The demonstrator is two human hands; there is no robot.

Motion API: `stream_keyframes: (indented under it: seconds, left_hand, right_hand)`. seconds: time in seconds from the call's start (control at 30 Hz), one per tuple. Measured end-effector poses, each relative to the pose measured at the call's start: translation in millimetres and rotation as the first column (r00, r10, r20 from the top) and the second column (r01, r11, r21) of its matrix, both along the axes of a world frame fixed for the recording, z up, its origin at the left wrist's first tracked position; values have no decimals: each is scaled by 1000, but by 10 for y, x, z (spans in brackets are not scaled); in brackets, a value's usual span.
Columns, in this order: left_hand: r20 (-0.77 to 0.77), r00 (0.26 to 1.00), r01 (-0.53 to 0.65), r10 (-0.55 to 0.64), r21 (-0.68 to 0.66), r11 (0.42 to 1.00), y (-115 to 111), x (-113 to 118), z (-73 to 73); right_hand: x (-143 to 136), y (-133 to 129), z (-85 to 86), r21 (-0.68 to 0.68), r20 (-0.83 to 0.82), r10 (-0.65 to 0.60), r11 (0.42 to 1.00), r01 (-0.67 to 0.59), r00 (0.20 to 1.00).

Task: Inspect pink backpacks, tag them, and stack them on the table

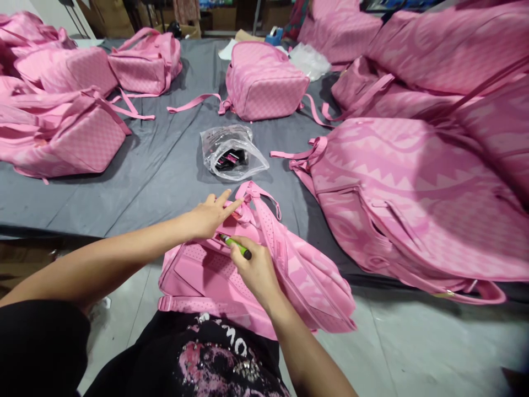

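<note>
A pink backpack [256, 281] lies tilted at the table's front edge, against my body, its dotted straps facing up. My right hand [254, 267] is closed round a green marker with a black end [237, 245], whose tip points up and left at the bag's upper part. Beside it my left hand [212, 215] rests on the top of the bag with its fingers spread, near the strap loops. Just beyond the bag sits an open clear plastic bag [235, 154] holding small black items with pink print.
A large pink backpack [413, 198] overhangs the table edge at the right, with more piled behind. Another pink backpack [268, 82] stands at the back centre. Several lie at the left on the grey-covered table [165, 143]. A blue tape dispenser [274, 36] is at the back.
</note>
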State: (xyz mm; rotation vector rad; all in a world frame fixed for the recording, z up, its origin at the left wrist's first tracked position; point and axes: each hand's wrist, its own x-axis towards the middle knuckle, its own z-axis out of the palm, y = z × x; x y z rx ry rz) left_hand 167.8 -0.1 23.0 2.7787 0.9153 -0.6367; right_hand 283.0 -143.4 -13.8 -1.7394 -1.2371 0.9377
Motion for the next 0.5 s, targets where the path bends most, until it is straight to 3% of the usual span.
stream_keyframes:
  seconds: [0.23, 0.3, 0.4, 0.5]
  left_hand:
    - [24, 1000, 0, 0, -7, 1000, -7, 3, -8]
    - [41, 999, -6, 6, 0, 1000, -12, -8, -24]
    - [66, 998, -16, 16, -13, 1000, -19, -26, -35]
    - [106, 994, -17, 20, -24, 1000, -18, -36, -44]
  right_hand:
    - [-11, 40, -43, -20, -21, -2, 1000, 2, 1000]
    - [-15, 68, -37, -38, -102, 40, 998, -44, 994]
    - [132, 55, 97, -78, -247, 129, 985, -153, 960]
    - [511, 14, 370, 30, -169, 111, 994, -108, 979]
